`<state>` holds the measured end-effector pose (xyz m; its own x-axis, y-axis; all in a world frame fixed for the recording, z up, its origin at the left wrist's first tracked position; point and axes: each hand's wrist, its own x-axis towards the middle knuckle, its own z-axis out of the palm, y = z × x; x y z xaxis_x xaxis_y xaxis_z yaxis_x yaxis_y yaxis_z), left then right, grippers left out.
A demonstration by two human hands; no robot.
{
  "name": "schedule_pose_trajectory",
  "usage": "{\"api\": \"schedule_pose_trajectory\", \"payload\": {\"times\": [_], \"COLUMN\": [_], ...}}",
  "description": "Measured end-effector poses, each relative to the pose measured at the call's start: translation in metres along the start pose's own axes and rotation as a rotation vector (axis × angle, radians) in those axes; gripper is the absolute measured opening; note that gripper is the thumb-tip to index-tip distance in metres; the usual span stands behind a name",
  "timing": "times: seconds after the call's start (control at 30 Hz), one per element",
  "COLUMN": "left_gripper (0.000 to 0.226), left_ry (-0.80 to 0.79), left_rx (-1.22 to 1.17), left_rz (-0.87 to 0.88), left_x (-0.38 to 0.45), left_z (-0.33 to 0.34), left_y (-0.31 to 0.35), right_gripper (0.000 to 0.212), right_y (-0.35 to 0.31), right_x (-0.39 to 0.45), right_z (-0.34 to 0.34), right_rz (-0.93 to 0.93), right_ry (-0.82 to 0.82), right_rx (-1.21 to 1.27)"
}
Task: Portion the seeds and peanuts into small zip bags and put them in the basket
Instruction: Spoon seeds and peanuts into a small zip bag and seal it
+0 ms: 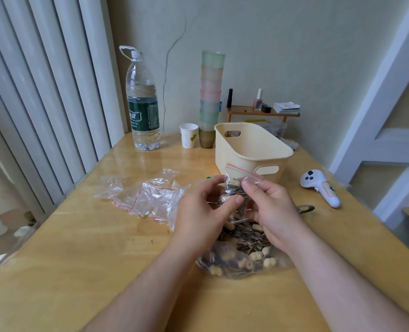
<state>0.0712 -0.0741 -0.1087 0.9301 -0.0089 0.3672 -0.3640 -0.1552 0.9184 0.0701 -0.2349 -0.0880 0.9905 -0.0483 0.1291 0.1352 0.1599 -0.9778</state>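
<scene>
Large bag of seeds and peanuts (241,255) lies on desk (102,248); above it, left hand (203,209) and right hand (270,209) both pinch a small zip bag (234,185), just before basket (253,149).

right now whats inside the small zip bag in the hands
Striped seeds and one pale peanut show through the small zip bag. The left hand and right hand cover its lower part.
</scene>
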Motion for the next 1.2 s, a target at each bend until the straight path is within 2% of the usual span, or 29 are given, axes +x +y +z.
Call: {"api": "schedule_pose_trajectory", "payload": {"times": [0.07, 0.23, 0.37, 0.57, 0.67, 0.83, 1.0, 1.1, 1.2], "left_gripper": [0.056, 0.048, 0.053, 0.044, 0.040, 0.036, 0.035, 0.035, 0.033], "left_ry": [-0.003, -0.018, -0.066, -0.096, -0.106, -0.098, -0.103, -0.099, -0.081], "left_rx": [0.012, 0.025, 0.047, 0.159, 0.212, 0.233, 0.238, 0.244, 0.242], "left_rz": [0.004, -0.005, 0.029, 0.076, 0.076, 0.079, 0.080, 0.078, 0.078], "left_x": [0.000, -0.001, -0.004, -0.006, -0.007, -0.008, -0.006, -0.006, -0.005], "left_z": [0.000, 0.000, -0.001, 0.003, 0.004, 0.002, 0.003, 0.003, 0.003], "left_y": [-0.001, 0.001, 0.006, 0.008, 0.006, 0.005, 0.003, 0.001, -0.001], "right_gripper": [0.020, 0.018, 0.014, 0.009, 0.007, 0.011, 0.033, 0.037, 0.034], "right_y": [0.001, 0.005, -0.004, -0.057, -0.058, -0.043, -0.041, -0.037, -0.024], "right_x": [0.001, -0.001, 0.008, 0.058, 0.082, 0.093, 0.084, 0.066, 0.041], "right_z": [0.000, 0.003, -0.003, -0.022, -0.025, -0.027, -0.026, -0.021, -0.014], "right_rz": [0.002, 0.016, -0.040, -0.286, -0.269, -0.222, -0.214, -0.273, -0.297], "right_ry": [0.001, 0.047, 0.081, 0.382, 0.458, 0.472, 0.471, 0.436, 0.314], "right_rx": [-0.002, -0.005, -0.053, -0.112, -0.077, -0.152, -0.138, -0.273, -0.322]}}
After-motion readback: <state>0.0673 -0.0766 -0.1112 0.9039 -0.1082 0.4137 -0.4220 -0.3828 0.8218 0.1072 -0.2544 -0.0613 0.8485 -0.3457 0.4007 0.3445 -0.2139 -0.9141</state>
